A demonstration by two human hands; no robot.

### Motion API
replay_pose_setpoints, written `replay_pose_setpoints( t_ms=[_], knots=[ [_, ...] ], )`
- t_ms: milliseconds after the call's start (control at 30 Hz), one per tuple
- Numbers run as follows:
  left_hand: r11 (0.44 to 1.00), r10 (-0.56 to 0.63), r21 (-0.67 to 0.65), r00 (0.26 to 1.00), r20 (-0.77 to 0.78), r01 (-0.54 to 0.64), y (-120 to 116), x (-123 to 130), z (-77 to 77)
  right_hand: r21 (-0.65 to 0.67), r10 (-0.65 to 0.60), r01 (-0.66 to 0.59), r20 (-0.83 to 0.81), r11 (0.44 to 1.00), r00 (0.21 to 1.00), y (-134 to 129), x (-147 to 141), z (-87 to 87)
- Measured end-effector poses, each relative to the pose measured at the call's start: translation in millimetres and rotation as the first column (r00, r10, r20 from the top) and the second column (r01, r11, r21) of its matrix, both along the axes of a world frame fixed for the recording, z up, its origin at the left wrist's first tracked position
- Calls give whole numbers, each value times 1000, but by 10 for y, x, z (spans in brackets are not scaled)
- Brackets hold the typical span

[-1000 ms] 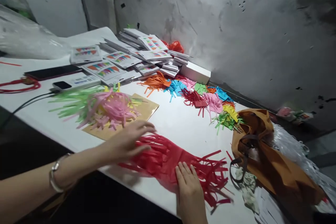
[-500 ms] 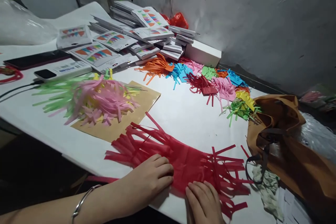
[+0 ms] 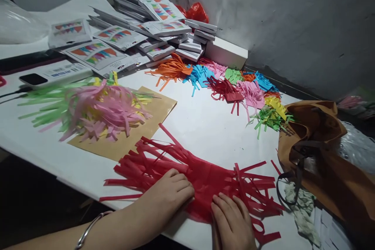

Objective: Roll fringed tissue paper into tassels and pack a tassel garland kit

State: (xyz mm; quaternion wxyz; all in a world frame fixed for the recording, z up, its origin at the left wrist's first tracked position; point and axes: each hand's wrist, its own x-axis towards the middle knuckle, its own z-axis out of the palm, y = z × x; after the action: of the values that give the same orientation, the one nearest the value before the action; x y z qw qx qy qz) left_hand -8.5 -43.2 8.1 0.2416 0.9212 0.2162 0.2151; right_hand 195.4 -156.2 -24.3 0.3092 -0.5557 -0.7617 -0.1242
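Note:
A sheet of red tissue paper (image 3: 203,179), cut into fringe strips at both ends, lies across the near edge of the white table. My left hand (image 3: 170,193) rests on its uncut middle, fingers together and curled over the paper, thumb hidden. At the sheet's near edge, my right hand (image 3: 233,218) has its fingers bent close together on the red paper; its thumb is out of sight too. To the left, pink fringed tissue paper (image 3: 102,105) lies with yellow and green fringe on a brown paper sheet (image 3: 158,103).
Folded, coloured tissue tassels (image 3: 225,90) form a curved row at the back. Behind them are piled packets with bunting pictures (image 3: 117,37) and a white box (image 3: 227,52). A brown bag (image 3: 310,136) and crumpled cloth (image 3: 300,207) sit right; a white device (image 3: 55,74) lies left.
The view has shifted slightly. Both hands stay on the red tissue paper; the right hand's fingers have moved a little up its near edge, and the left fringe strips have spread somewhat.

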Motion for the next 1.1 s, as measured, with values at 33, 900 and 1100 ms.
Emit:
replay_pose_setpoints(
  t_ms=[33, 900, 1100],
  knots=[
    [1000, 3, 12, 1000, -16, -3, 7, 3, 1, -10, 3, -3, -26, 1000, 1000, 11, 13, 12],
    [942, 271, -74, 874, -402, -326, 564, 520, 197, 42, -14, 4, 236, 999, 972, 510, 97, 313],
    [957, 276, 165, 924, -266, -238, 486, 413, 285, 64, 11, -25, 200, 998, 980, 442, 63, 123]
  ],
)
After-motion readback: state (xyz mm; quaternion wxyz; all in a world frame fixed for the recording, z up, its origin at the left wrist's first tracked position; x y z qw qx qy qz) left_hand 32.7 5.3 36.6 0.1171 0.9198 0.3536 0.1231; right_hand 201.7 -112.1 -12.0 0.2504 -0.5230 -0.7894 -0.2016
